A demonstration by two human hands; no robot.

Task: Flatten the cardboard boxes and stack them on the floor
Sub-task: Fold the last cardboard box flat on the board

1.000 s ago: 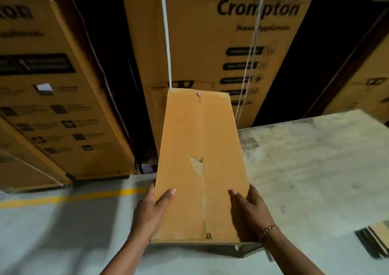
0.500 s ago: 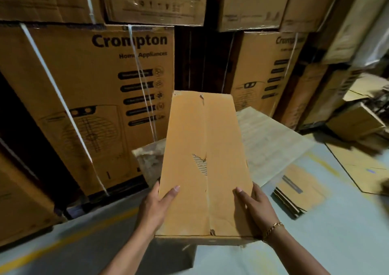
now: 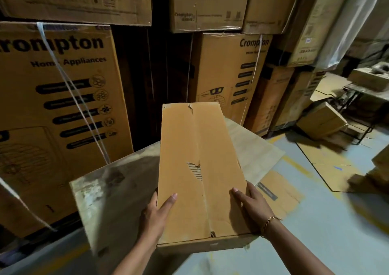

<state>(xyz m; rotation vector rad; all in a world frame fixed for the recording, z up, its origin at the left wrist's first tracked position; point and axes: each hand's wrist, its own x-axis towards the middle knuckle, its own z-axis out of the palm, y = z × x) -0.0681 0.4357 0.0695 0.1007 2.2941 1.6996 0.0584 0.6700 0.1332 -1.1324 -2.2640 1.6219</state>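
I am looking down from the head camera at a long, narrow cardboard box (image 3: 200,169) held out in front of me at about waist height, its far end pointing toward a wall of stacked Crompton cartons (image 3: 63,106).

The box has a torn patch near the middle of its top face, and a seam runs along its length. Its near edge shows some depth, so I judge it is not yet fully flattened.

Below and to the right, a low stack of flattened boxes (image 3: 280,192) already lies on the grey floor (image 3: 320,243), partly tucked under a pale plywood tabletop (image 3: 109,194). That suggests part of the job is done. This box has yet to be pressed flat and added to the stack, and more loose cartons (image 3: 322,121) farther right may also be waiting, though I cannot be sure they belong to the task.

My left hand (image 3: 154,213) grips the near left edge of the box, thumb lying on the top face and fingers hidden beneath. My right hand (image 3: 251,204) clamps the near right edge the same way, one digit on top and the rest wrapped around the side. A gold bracelet (image 3: 270,222) sits on that wrist. Both forearms reach forward, the box level between them.
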